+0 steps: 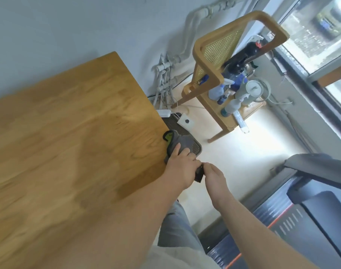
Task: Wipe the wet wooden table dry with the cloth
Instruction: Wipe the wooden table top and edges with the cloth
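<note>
Worktop [55, 105]: mostly pale, dry-looking wood. A wide darker patch [115, 167] runs from the middle to the near right edge and reads as damp. Wiping looks midway at best, and that patch is what's left. The picture is blurred, so I can't make out any water beads.

Cloth [177, 144]: grey with green trim, bunched on the worktop's right edge and partly overhanging. Its long axis follows that edge, green end away from the person, dark end toward them.

Left hand [180, 167]: on top, fingers curled over the bunch.

Right hand [214, 177]: off the edge, pinching the dark end.
</note>
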### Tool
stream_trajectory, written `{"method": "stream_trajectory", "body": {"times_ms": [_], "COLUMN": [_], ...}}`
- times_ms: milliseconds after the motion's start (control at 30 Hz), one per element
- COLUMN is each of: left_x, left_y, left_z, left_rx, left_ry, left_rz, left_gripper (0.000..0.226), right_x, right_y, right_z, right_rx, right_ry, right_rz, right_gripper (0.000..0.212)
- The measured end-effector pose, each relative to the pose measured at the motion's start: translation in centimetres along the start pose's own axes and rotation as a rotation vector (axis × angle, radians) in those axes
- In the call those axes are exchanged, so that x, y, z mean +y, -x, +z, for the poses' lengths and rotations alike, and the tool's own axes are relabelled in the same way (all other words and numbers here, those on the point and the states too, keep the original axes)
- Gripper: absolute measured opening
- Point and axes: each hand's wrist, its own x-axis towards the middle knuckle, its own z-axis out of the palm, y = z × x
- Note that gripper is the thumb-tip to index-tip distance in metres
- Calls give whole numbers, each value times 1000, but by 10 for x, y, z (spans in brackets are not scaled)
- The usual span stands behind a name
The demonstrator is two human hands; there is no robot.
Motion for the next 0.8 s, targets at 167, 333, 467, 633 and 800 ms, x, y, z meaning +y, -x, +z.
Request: {"method": "stream_trajectory", "body": {"times_ms": [167,333,467,633,800], "left_x": [25,36,36,27,10], "left_y": [18,46,76,121,160], "left_z": [9,27,17,7,17], "left_rx": [-10,-61,-46,-4,8], "left_ry": [2,-69,45,216,385], "left_rz": [61,98,96,-210,-456], "left_gripper": [38,66,77,60,49], "right_x": [20,14,19,24,42], "right_y": [18,11,-12,-22,-23], "right_z": [-18,-23,-7,26,52], "right_rx": [14,-227,-298,-199,-42], "right_ry": [-57,-125,-105,116,256], "right_rz": [-2,25,88,108,66], "right_gripper": [31,25,46,103,89]}}
